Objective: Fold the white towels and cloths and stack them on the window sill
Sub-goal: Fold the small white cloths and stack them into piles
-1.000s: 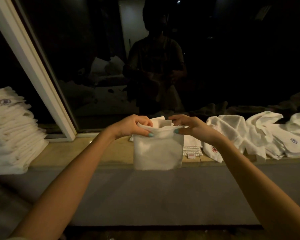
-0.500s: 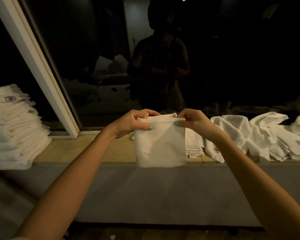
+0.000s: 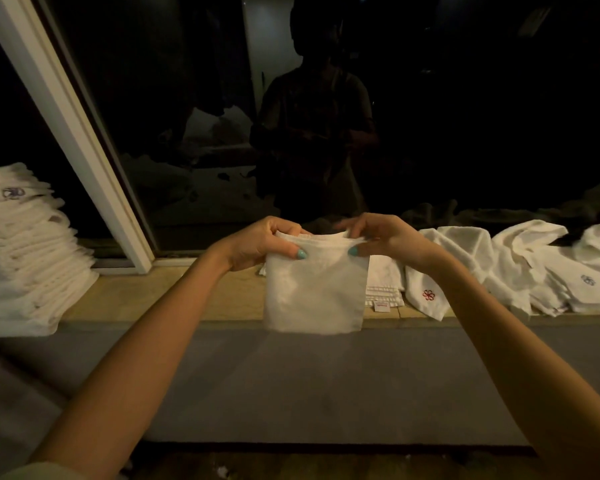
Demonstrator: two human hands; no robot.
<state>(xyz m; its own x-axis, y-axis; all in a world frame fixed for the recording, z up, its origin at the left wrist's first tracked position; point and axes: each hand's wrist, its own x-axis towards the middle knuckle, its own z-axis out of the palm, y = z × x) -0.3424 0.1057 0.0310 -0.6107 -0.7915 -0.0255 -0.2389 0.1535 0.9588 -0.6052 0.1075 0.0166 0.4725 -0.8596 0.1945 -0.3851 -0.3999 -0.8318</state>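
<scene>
In front of the sill hangs a folded cloth. The left grip pinches its top edge, and so does the right grip.

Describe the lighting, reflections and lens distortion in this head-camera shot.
Head view: dim, warm light; the white cloth pinched by the left hand and right hand stands out bright. Head view: the dark window glass mirrors the person as a faint silhouette. Head view: wide-angle distortion slants the window frame and stretches the forearms.
</scene>
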